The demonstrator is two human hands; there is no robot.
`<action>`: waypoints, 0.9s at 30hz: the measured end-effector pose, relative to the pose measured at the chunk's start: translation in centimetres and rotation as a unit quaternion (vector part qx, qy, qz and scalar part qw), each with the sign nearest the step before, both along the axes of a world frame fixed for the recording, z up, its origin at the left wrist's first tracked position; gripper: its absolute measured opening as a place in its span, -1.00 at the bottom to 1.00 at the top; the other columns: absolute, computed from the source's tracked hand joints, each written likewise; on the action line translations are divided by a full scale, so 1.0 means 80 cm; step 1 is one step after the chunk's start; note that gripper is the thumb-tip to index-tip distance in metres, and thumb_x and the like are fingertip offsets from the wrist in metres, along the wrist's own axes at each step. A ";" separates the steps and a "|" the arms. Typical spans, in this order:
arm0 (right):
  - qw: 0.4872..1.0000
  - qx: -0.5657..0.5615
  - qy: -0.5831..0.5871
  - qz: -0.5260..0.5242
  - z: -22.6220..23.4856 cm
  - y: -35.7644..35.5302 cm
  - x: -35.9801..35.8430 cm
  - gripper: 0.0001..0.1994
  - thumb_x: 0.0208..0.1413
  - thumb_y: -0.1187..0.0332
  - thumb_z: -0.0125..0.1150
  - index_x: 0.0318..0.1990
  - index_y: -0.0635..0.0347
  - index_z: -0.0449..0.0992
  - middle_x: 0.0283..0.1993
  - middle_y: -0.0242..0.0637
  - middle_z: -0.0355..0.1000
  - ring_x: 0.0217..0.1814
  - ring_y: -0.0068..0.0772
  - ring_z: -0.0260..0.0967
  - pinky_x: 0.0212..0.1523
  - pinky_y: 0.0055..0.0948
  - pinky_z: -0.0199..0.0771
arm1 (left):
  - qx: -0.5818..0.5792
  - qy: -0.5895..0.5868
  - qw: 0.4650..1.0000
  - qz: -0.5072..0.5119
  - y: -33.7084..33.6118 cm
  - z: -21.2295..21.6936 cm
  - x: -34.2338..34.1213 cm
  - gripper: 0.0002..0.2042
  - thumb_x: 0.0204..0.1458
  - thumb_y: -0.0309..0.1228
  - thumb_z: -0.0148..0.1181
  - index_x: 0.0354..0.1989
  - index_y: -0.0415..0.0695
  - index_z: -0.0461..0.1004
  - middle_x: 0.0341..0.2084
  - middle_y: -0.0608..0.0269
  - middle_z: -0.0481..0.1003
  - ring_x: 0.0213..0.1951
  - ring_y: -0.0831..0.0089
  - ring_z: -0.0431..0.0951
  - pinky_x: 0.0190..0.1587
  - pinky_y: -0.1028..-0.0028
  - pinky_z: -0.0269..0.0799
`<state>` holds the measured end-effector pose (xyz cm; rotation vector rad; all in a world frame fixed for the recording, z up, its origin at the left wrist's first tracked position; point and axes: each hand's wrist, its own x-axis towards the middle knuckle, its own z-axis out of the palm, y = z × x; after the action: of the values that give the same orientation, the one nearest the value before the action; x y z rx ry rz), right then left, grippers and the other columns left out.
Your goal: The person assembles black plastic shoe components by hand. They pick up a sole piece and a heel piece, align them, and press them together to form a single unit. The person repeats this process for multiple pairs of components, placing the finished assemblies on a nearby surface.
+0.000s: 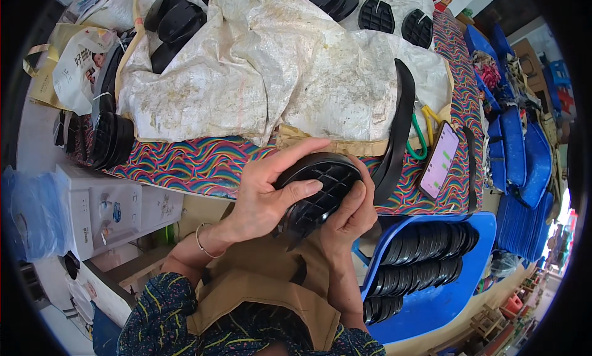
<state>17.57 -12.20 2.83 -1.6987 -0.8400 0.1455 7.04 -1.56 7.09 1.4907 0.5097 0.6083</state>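
Over my lap, in front of the table edge, I hold a black, rounded shoe-sole piece (pixel 320 198) with a ribbed grid on the face toward me. My left hand (pixel 254 195) grips its left side, thumb pressed on the grid and index finger stretched along the far rim. Round the right side closes my right hand (pixel 353 217), its thumb on the near edge. Both hands are closed on this one piece. Long black strips (pixel 394 158) lie on the table just right of it, beside green- and yellow-handled tools (pixel 421 134).
A stained white woven sack (pixel 246 72) covers much of the patterned table. More black sole pieces lie on it and in a stack (pixel 114 140) at the left. A lit phone (pixel 439 161) rests at the right. Below, a blue tub (pixel 431 313) holds rows of black pieces.
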 end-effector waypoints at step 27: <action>0.982 -0.005 0.182 0.054 0.014 -0.012 -0.011 -0.62 0.33 0.33 0.00 -0.56 0.26 0.23 -0.59 -0.58 0.07 -0.50 -0.75 -0.12 -0.56 -0.52 -0.17 | 0.123 -0.035 0.968 0.215 -0.025 0.001 0.022 -0.60 0.10 -0.55 0.20 0.13 -0.37 0.38 -0.11 0.01 0.53 -0.15 0.47 0.54 -0.09 0.54 0.44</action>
<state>16.68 -13.20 3.97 -1.5726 -0.6553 0.5195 8.79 -3.53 7.16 1.5947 0.7308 1.0923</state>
